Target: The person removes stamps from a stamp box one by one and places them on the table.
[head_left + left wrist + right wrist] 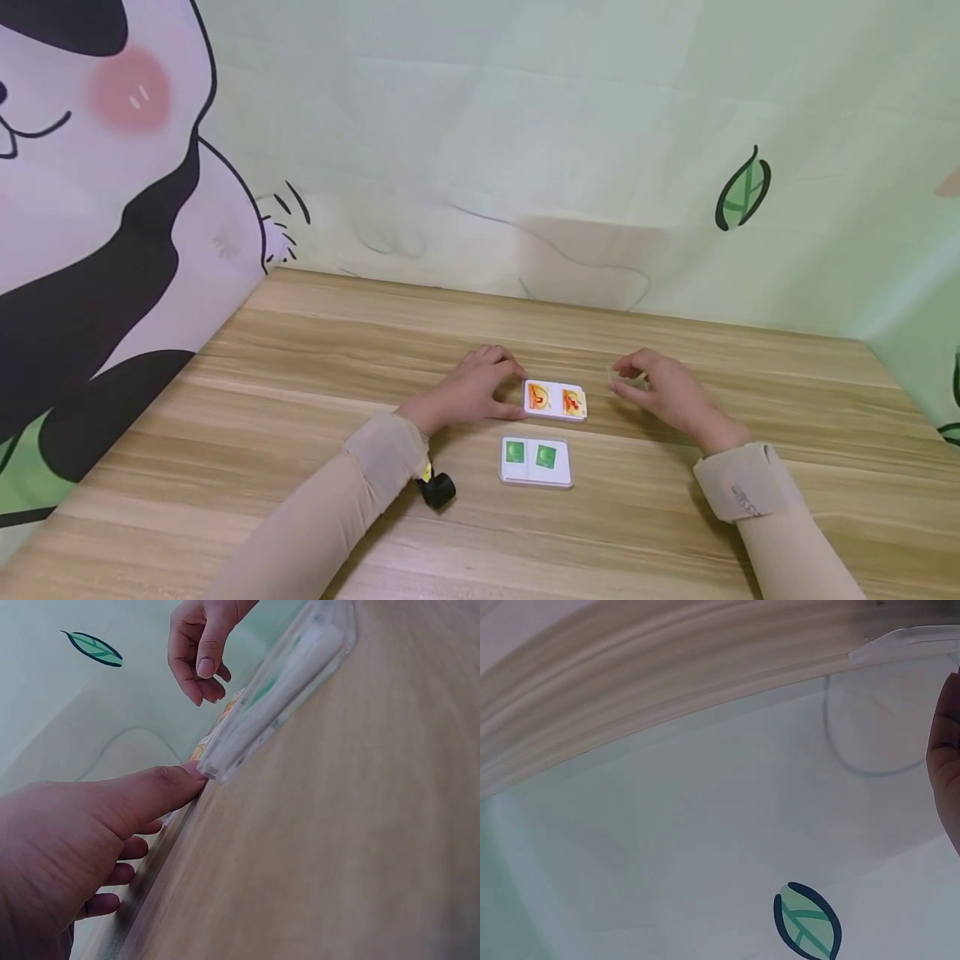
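Observation:
Two flat clear plastic cases lie on the table. The farther case (555,400) carries cards with orange pictures, one card jutting past its right edge. Nearer to me, the second case (537,477) shows two green pictures on white. My left hand (474,387) holds the farther case by its left end, thumb at the near corner and index finger at the far corner. To the right, my right hand (667,398) pinches a clear plastic cover (628,382) between thumb and fingers. The cover's thin edge also shows beside that hand in the right wrist view.
The wooden table (360,333) meets a pale fabric backdrop (465,125) printed with a panda (142,192) and a leaf (744,193). A black wrist camera (438,490) sits under my left cuff, left of the nearer case.

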The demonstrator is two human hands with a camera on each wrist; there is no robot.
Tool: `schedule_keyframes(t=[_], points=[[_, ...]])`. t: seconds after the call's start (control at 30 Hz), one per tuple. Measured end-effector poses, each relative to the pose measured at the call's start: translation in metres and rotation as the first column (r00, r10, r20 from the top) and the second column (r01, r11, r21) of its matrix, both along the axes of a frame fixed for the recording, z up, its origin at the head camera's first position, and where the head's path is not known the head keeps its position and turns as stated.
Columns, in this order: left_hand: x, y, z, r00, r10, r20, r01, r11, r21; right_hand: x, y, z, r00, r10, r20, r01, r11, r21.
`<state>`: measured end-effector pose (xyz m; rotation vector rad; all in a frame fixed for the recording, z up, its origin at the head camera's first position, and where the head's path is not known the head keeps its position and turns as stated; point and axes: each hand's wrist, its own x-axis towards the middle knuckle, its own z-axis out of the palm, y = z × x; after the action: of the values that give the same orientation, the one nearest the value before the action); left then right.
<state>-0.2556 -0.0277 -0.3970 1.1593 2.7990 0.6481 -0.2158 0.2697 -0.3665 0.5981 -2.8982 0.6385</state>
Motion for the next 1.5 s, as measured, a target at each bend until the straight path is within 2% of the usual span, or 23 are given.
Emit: schedule_keyframes(t=[0.37,1.1,1.5], points=[[0.000,0.000,0.001,1.000,0.005,0.006,-0.005,1.000,-0.022,0.002,-0.006,0.000,1.000,-0.004,0.004,0.004,1.000,0.029],[-0.001,0.000,0.000,1.000,0.003,0.012,-0.003,1.000,-0.016,0.003,-0.019,-0.003,0.998,0.055,-0.036,-0.054,0.998,0.043],[0.001,-0.001,0.002,1.000,0.005,0.022,-0.005,1.000,-0.018,0.003,-0.024,-0.005,0.997,0.069,-0.029,-0.068,0.996,0.051]])
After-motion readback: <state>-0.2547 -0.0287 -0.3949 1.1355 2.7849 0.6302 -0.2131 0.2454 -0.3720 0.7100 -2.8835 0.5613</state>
